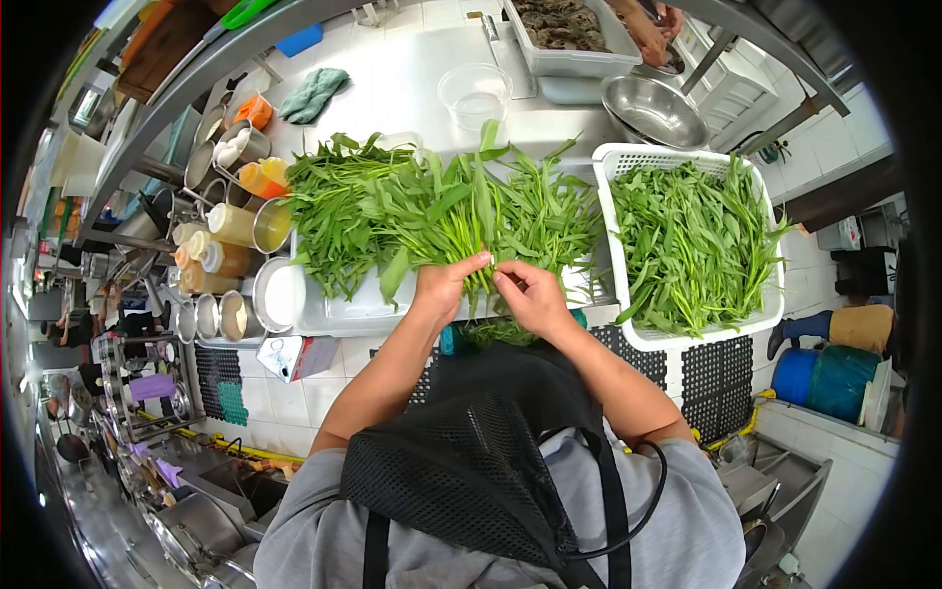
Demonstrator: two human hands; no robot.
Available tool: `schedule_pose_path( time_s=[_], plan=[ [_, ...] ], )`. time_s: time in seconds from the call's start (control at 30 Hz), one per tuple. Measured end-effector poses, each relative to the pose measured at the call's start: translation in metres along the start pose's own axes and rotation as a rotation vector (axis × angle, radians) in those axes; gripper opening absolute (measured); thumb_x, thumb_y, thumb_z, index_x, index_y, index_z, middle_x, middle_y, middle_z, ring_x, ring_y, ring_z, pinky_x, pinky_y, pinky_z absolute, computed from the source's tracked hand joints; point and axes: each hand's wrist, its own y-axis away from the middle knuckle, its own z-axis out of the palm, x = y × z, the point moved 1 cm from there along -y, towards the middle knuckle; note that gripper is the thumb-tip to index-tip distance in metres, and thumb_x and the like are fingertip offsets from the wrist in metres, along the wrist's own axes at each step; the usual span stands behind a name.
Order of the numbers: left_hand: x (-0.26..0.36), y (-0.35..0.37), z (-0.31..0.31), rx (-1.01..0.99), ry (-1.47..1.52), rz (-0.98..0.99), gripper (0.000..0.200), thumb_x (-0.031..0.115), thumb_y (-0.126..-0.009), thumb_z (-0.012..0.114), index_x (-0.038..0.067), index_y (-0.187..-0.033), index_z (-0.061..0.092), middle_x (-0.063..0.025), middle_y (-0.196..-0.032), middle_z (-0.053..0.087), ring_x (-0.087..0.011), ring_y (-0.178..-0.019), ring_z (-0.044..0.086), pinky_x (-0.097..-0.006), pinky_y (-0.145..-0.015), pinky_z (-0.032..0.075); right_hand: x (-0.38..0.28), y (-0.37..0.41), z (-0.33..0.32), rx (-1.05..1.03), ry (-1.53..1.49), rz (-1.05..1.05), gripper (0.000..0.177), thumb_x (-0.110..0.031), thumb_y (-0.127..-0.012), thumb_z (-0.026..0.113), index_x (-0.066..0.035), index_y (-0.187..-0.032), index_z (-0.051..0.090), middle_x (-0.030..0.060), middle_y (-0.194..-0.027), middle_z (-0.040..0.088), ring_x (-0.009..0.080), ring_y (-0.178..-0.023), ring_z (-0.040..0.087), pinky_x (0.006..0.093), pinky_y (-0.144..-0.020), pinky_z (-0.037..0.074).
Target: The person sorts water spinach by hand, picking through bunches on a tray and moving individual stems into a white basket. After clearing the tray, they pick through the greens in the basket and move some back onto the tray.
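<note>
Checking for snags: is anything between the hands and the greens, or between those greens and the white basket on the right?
Nothing visible. The left hand and right hand already pinch the greens. The basket sits right beside the pile, with only its own wall between.

I see leafy green stalks heaped on the shallow white tray. The white slotted plastic basket stands right of it.
</note>
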Motion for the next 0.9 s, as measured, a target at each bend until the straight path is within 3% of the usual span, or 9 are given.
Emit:
schedule_pose_path(
  time_s=[0.27, 0.5, 0.57, 0.63, 0.73, 0.77, 0.83, 0.87, 0.9],
  plan=[
    [-0.005, 0.01, 0.005, 0.104, -0.045, -0.095, 0.036, -0.003, -0.071, 0.076, -0.001, -0.105, 0.063, -0.0075, -0.099, 0.066, -0.0183, -0.091, 0.062, -0.0315, -0.086, 0.048, 0.01, -0.005, -0.003, -0.104, 0.052, 0.029, 0.011, -0.011, -0.088, 0.059, 0.0, -0.085, 0.059, -0.0032, -0.068, 0.055, 0.0033, -0.059, 0.047, 0.0219, -0.055, 0.042],
    [-0.009, 0.024, -0.003, -0.095, 0.001, -0.022, 0.02, 0.002, -0.08, 0.069, 0.002, -0.098, 0.062, -0.0077, -0.094, 0.066, -0.0174, -0.089, 0.062, -0.0319, -0.083, 0.048, 0.027, -0.002, 0.0, -0.122, -0.763, 0.453, 0.009, -0.008, -0.09, 0.052, -0.003, -0.083, 0.056, 0.0047, -0.071, 0.057, 0.0135, -0.06, 0.055, 0.0309, -0.06, 0.053],
    [-0.01, 0.024, -0.01, -0.221, 0.147, 0.024, 0.018, -0.001, -0.081, 0.066, 0.003, -0.098, 0.06, -0.0086, -0.095, 0.064, -0.0224, -0.09, 0.061, -0.036, -0.083, 0.048, 0.025, -0.002, -0.013, 0.072, -0.912, 0.541, 0.012, -0.01, -0.091, 0.052, -0.003, -0.083, 0.056, 0.005, -0.072, 0.057, 0.0127, -0.062, 0.055, 0.0303, -0.061, 0.052],
    [-0.003, 0.024, -0.014, -0.2, 0.174, 0.022, 0.016, -0.002, -0.083, 0.063, 0.003, -0.098, 0.059, -0.0092, -0.092, 0.064, -0.0251, -0.09, 0.062, -0.0389, -0.084, 0.048, 0.029, 0.009, -0.028, 0.062, -0.842, 0.494, 0.013, -0.011, -0.091, 0.054, -0.003, -0.081, 0.057, 0.0039, -0.074, 0.059, 0.0125, -0.062, 0.055, 0.0284, -0.061, 0.051],
    [0.011, 0.024, -0.022, -0.079, 0.161, -0.031, 0.014, 0.001, -0.085, 0.062, 0.001, -0.097, 0.058, -0.01, -0.087, 0.063, -0.0235, -0.082, 0.063, -0.0362, -0.078, 0.05, 0.05, 0.035, -0.051, -0.293, -0.184, 0.33, 0.012, -0.013, -0.086, 0.06, -0.002, -0.081, 0.059, 0.0043, -0.077, 0.063, 0.0135, -0.064, 0.057, 0.0267, -0.061, 0.046],
    [0.014, 0.023, -0.026, -0.078, 0.163, -0.037, 0.014, 0.001, -0.085, 0.062, 0.001, -0.097, 0.058, -0.01, -0.087, 0.063, -0.0235, -0.082, 0.063, -0.0362, -0.078, 0.05, 0.06, 0.044, -0.056, -0.292, -0.183, 0.337, 0.012, -0.013, -0.086, 0.06, -0.002, -0.081, 0.059, 0.0043, -0.077, 0.063, 0.0135, -0.064, 0.057, 0.0267, -0.061, 0.046],
    [0.019, 0.021, -0.031, -0.068, 0.14, 0.008, 0.015, 0.003, -0.084, 0.064, 0.001, -0.097, 0.058, -0.0099, -0.086, 0.063, -0.0217, -0.077, 0.062, -0.0339, -0.073, 0.051, 0.062, 0.058, -0.059, -0.448, 0.291, 0.328, 0.014, -0.014, -0.083, 0.063, -0.001, -0.082, 0.062, 0.0112, -0.077, 0.065, 0.0217, -0.067, 0.062, 0.0322, -0.064, 0.047],
    [0.021, 0.021, -0.03, -0.054, 0.14, 0.01, 0.016, 0.004, -0.083, 0.065, 0.001, -0.098, 0.058, -0.0098, -0.085, 0.062, -0.0207, -0.074, 0.061, -0.0324, -0.069, 0.05, 0.06, 0.064, -0.057, -0.469, 0.399, 0.301, 0.018, -0.018, -0.081, 0.062, -0.001, -0.084, 0.065, 0.0187, -0.08, 0.066, 0.0339, -0.076, 0.064, 0.0398, -0.071, 0.05],
    [0.022, 0.021, -0.03, -0.051, 0.143, 0.014, 0.016, 0.004, -0.083, 0.065, 0.001, -0.098, 0.058, -0.0098, -0.085, 0.062, -0.0207, -0.074, 0.061, -0.0324, -0.069, 0.05, 0.065, 0.065, -0.056, -0.473, 0.402, 0.298, 0.018, -0.018, -0.081, 0.062, -0.001, -0.084, 0.065, 0.0187, -0.08, 0.066, 0.0339, -0.076, 0.064, 0.0398, -0.071, 0.05]
  ],
)
